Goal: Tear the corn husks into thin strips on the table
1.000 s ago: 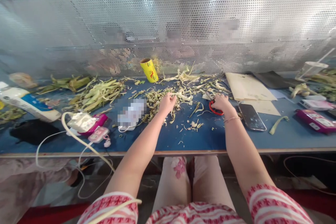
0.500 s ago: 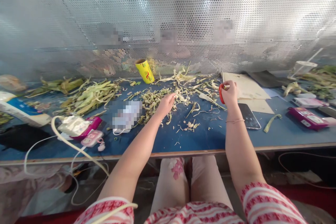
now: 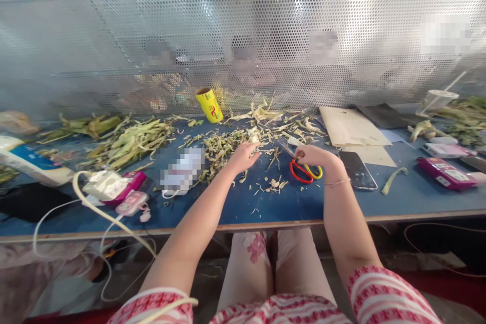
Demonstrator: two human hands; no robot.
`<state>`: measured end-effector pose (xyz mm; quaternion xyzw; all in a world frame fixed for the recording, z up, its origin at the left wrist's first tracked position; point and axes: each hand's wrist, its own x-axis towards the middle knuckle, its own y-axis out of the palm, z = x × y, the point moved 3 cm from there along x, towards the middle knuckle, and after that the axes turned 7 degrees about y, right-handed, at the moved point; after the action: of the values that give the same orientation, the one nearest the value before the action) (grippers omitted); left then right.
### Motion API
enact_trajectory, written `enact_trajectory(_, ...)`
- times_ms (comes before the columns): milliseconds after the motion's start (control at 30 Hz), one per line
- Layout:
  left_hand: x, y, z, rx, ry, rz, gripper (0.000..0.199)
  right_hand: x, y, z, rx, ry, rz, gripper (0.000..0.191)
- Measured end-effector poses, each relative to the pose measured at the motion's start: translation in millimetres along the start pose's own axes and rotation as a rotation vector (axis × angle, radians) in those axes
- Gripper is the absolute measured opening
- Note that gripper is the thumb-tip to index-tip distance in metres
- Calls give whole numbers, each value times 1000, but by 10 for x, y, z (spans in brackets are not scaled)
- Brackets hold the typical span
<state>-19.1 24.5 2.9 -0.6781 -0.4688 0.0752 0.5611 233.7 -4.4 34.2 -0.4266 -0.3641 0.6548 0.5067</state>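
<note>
My left hand (image 3: 245,157) is at the right edge of a heap of small greenish plant pieces (image 3: 220,148), its fingers apart beside a pale piece (image 3: 253,135). Whether the fingertips touch that piece is hard to tell. My right hand (image 3: 313,156) is closed on scissors with red and yellow handles (image 3: 304,174), whose blades point up and left toward the plant pieces. Small pale scraps (image 3: 277,184) lie on the blue table between and below my hands. Longer pale-green strips (image 3: 142,136) are piled at the left.
A yellow tube (image 3: 209,105) stands tilted by the perforated metal screen (image 3: 266,35). Beside my right wrist lies a dark phone (image 3: 357,169), with cardboard (image 3: 351,126) behind it. A purple box (image 3: 445,172) is at the right. White cables (image 3: 114,217) cross the table's left edge.
My right hand has moved left and lower, and the scissors' handles and blades now show below and beside it. My left hand's fingers have spread apart.
</note>
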Motion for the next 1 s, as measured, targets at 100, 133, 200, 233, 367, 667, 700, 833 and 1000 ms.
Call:
enact_trajectory(100, 2, 28, -54, -13, 37, 69, 38, 123, -57, -154, 3, 113, -340, 25)
enact_trajectory(133, 1, 36, -76, -12, 58, 82, 36, 174, -65, -214, 17, 152, -472, 29)
enact_trajectory(200, -4, 47, -117, -2, 88, 95, 34, 293, -25, -319, 10, 214, -614, 32)
enact_trajectory(233, -7, 45, -133, 1, 91, 91, 34, 360, 19, -358, -6, 233, -608, 33)
enact_trajectory(367, -12, -5, -156, 0, 33, 6, 36, 542, 174, -446, 7, 290, -458, 26)
enact_trajectory(667, 6, 2, -212, -10, -19, -149, 35, 416, -35, -348, 189, 130, -714, 31)
enact_trajectory(700, 7, 17, -238, -25, -2, -146, 35, 391, -57, -314, 236, 96, -734, 31)
enact_trajectory(833, 15, 70, -346, -120, 37, -128, 28, 286, -78, -106, 708, 19, -576, 33)
enact_trajectory(1000, 39, 96, -389, -397, -85, -198, 28, 101, 36, 400, 1298, -220, 83, 34)
